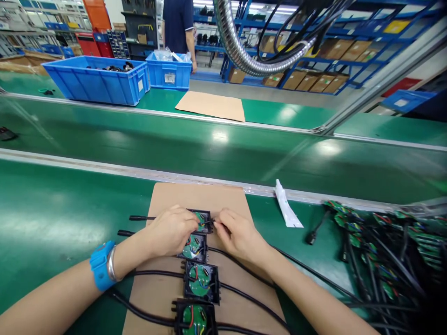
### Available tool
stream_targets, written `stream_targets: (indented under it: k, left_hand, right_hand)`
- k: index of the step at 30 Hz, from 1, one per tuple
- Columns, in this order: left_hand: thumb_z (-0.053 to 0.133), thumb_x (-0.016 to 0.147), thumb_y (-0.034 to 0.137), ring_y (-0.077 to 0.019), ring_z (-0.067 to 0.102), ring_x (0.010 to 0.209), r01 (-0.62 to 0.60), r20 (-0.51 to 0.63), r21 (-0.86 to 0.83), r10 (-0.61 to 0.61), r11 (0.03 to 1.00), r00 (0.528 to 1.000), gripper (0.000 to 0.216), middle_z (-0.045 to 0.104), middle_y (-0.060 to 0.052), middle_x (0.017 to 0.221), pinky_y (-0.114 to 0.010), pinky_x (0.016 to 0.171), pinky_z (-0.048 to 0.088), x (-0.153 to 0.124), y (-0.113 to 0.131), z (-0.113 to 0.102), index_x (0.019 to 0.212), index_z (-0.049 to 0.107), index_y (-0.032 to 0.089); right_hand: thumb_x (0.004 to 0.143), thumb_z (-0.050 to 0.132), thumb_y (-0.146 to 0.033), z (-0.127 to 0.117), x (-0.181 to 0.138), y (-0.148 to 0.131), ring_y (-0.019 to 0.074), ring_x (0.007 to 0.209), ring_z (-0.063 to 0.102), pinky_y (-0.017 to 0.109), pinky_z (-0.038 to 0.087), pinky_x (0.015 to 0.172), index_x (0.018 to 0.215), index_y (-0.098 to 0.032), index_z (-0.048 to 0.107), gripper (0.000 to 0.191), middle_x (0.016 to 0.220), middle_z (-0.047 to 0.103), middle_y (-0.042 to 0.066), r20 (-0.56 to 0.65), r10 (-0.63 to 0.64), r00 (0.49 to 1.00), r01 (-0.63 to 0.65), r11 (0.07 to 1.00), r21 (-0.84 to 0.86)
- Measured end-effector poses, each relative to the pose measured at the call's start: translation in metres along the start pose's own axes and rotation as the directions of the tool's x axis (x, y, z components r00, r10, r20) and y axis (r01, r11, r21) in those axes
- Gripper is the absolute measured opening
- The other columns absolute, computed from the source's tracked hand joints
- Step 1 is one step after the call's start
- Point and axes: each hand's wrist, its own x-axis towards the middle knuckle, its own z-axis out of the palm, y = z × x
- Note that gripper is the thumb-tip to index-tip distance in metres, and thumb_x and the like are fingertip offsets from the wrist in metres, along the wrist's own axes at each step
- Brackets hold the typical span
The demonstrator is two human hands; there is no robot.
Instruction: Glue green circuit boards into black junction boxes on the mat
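A row of black plastic housings lies on a cardboard sheet (199, 193), each with a round green circuit board inside and black cables at its sides. My left hand (174, 228) is closed on the left side of the farthest housing (206, 215), its fingertips over the board. At that housing's right edge my right hand (239, 232) pinches a black cable, which my fingers partly hide. Nearer to me sit the second housing (195, 246), the third housing (201, 281) and the nearest housing (195, 318), cut off by the frame.
A white tube (286, 204) lies right of the cardboard. Circuit boards with black cables (377, 251) are heaped at the far right. Beyond the metal rail (115, 170) stand a large blue bin (101, 83) and a smaller blue bin (169, 72). A person (178, 28) is behind them.
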Motion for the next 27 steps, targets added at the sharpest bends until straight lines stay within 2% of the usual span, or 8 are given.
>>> stream_targets:
  k: [3, 8, 13, 16, 19, 22, 24, 27]
  left_hand:
    - [0.045, 0.086, 0.009, -0.0219, 0.063, 0.088, 0.017, 0.022, 0.046, -0.018, 0.999, 1.0, 0.022, 0.068, -0.008, 0.091, -0.035, 0.083, 0.047, -0.001, 0.001, 0.001, 0.096, 0.063, 0.014]
    - [0.046, 0.08, 0.004, -0.0211, 0.058, 0.083, 0.009, 0.018, 0.123, -0.011, 0.992, 1.0, 0.043, 0.064, -0.005, 0.091, -0.034, 0.076, 0.045, -0.001, 0.006, 0.005, 0.119, 0.057, 0.018]
    - [0.044, 0.083, 0.005, -0.021, 0.054, 0.078, 0.014, 0.037, 0.238, -0.024, 0.971, 0.999, 0.028, 0.06, -0.006, 0.084, -0.034, 0.071, 0.042, 0.006, 0.014, 0.004, 0.101, 0.064, 0.014]
    - [0.045, 0.083, 0.005, -0.0207, 0.054, 0.079, 0.035, 0.041, 0.22, -0.045, 0.975, 0.998, 0.03, 0.059, -0.005, 0.086, -0.034, 0.072, 0.041, 0.006, 0.014, 0.006, 0.104, 0.063, 0.016]
    - [0.047, 0.079, 0.004, -0.0207, 0.054, 0.083, 0.054, 0.021, 0.183, -0.059, 0.982, 0.998, 0.042, 0.061, -0.004, 0.091, -0.034, 0.076, 0.042, 0.002, 0.011, 0.01, 0.118, 0.057, 0.018]
    - [0.045, 0.079, 0.003, -0.0208, 0.054, 0.083, 0.052, 0.019, 0.204, -0.058, 0.978, 0.998, 0.05, 0.061, -0.004, 0.093, -0.034, 0.076, 0.042, -0.001, 0.007, 0.012, 0.126, 0.051, 0.02]
    - [0.045, 0.081, 0.004, -0.0207, 0.054, 0.083, 0.038, 0.046, 0.223, -0.049, 0.974, 0.998, 0.049, 0.06, -0.004, 0.094, -0.034, 0.075, 0.042, 0.0, 0.008, 0.01, 0.126, 0.051, 0.022]
    - [0.048, 0.081, 0.005, -0.0213, 0.054, 0.086, 0.036, 0.092, 0.261, -0.062, 0.965, 0.994, 0.045, 0.06, -0.005, 0.097, -0.034, 0.074, 0.04, 0.005, 0.012, 0.007, 0.123, 0.055, 0.021]
  right_hand:
    - [0.092, 0.033, -0.014, -0.002, 0.0, 0.001, 0.015, 0.068, 0.045, 0.027, 0.038, 0.063, 0.075, -0.019, 0.046, 0.022, 0.073, 0.048, 0.004, 0.011, -0.029, 1.0, 0.03, 0.999, -0.046]
    - [0.091, 0.032, -0.01, -0.002, 0.003, -0.002, 0.0158, 0.068, 0.043, 0.028, 0.035, 0.063, 0.072, -0.018, 0.049, 0.026, 0.074, 0.051, 0.005, 0.072, -0.091, 0.993, 0.098, 0.989, -0.111]
    - [0.085, 0.04, -0.007, 0.0, 0.009, -0.008, 0.0164, 0.07, 0.047, 0.028, 0.033, 0.061, 0.081, -0.018, 0.054, 0.019, 0.077, 0.055, 0.005, 0.19, -0.034, 0.981, 0.075, 0.975, -0.21]
    - [0.084, 0.042, -0.007, -0.001, 0.008, -0.009, 0.017, 0.072, 0.048, 0.028, 0.034, 0.062, 0.082, -0.018, 0.055, 0.017, 0.078, 0.056, 0.005, 0.196, 0.014, 0.981, 0.035, 0.969, -0.243]
    - [0.087, 0.044, -0.011, -0.003, 0.004, -0.004, 0.0192, 0.081, 0.049, 0.03, 0.039, 0.07, 0.08, -0.018, 0.055, 0.016, 0.085, 0.057, 0.007, 0.092, 0.016, 0.996, -0.002, 0.988, -0.154]
    - [0.088, 0.048, -0.014, -0.006, 0.003, 0.004, 0.0198, 0.087, 0.049, 0.033, 0.042, 0.078, 0.08, -0.018, 0.056, 0.011, 0.088, 0.057, 0.007, 0.008, 0.015, 1.0, -0.016, 0.998, 0.057]
    - [0.086, 0.049, -0.012, -0.007, 0.003, 0.007, 0.0188, 0.085, 0.051, 0.033, 0.042, 0.077, 0.084, -0.018, 0.057, 0.01, 0.085, 0.058, 0.006, -0.028, 0.009, 1.0, -0.004, 0.983, 0.183]
    - [0.084, 0.047, -0.008, -0.003, 0.006, 0.006, 0.0175, 0.079, 0.05, 0.031, 0.042, 0.072, 0.083, -0.018, 0.055, 0.013, 0.08, 0.058, 0.004, -0.077, 0.016, 0.997, 0.005, 0.966, 0.26]
